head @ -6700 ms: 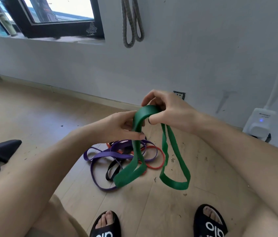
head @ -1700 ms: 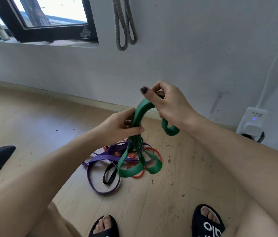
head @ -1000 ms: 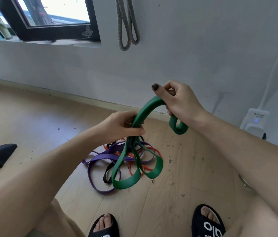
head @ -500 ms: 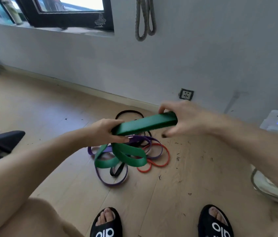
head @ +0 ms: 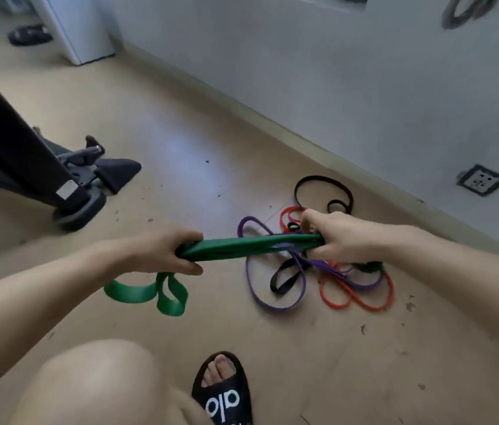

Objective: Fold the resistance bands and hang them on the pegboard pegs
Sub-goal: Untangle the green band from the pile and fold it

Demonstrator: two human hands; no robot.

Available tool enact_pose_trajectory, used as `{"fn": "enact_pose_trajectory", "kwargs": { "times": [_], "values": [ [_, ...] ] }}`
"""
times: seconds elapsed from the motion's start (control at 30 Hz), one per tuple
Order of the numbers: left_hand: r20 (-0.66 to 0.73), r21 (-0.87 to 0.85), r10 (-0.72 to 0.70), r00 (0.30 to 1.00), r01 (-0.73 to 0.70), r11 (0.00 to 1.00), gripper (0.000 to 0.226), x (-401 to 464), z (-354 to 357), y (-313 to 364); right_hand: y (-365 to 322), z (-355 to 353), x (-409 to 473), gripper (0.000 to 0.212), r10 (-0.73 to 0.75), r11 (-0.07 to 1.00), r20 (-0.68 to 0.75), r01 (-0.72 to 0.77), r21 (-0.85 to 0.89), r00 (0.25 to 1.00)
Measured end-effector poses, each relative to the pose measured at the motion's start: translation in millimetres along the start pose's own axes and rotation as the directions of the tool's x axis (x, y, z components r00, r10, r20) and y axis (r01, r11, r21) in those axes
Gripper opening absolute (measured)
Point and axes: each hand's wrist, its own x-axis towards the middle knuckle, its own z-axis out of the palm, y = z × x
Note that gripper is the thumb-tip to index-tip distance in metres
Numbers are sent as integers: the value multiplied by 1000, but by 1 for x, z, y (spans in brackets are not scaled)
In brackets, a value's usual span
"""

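A green resistance band (head: 242, 247) is stretched flat and level between my two hands, folded into several layers. My left hand (head: 162, 254) grips its left end, and two green loops (head: 150, 292) hang below that hand. My right hand (head: 337, 237) grips the right end. On the floor under my right hand lie a purple band (head: 272, 305), a red band (head: 361, 299) and a black band (head: 321, 185) in a tangle. A grey band (head: 462, 10) hangs on the wall at the top right. No pegboard is in view.
A black exercise machine frame (head: 12, 148) with grey feet stands at the left. A white cabinet (head: 79, 29) and a dark slipper (head: 29, 35) are at the far left. A wall socket (head: 481, 180) sits low on the wall. My slippered foot (head: 222, 391) is at the bottom.
My hands have moved apart and lowered, pulling the folded green band into a longer level strip. The view has swung left and down; the window is out of sight.
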Motion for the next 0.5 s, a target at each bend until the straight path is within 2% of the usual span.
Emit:
{"fn": "enact_pose_trajectory", "kwargs": {
  "times": [0.17,0.27,0.33,0.43,0.5],
  "values": [
    [48,-42,-224,973,226,973,7,-11,38,-92,-45,60,97,23,-127,990,207,136,-28,970],
    [51,-83,-325,944,328,941,14,-12,68,-135,-60,98,151,19,-132,990,272,140,-8,953],
    [45,-106,-370,928,372,922,20,-9,88,-160,-64,122,183,26,-132,991,321,136,11,938],
    [49,-132,-463,885,466,875,8,-1,118,-192,-64,153,223,33,-125,991,360,137,-7,924],
    [-2,-164,-514,858,507,846,19,8,135,-209,-61,174,246,40,-133,986,378,160,-41,916]
  ]
}}
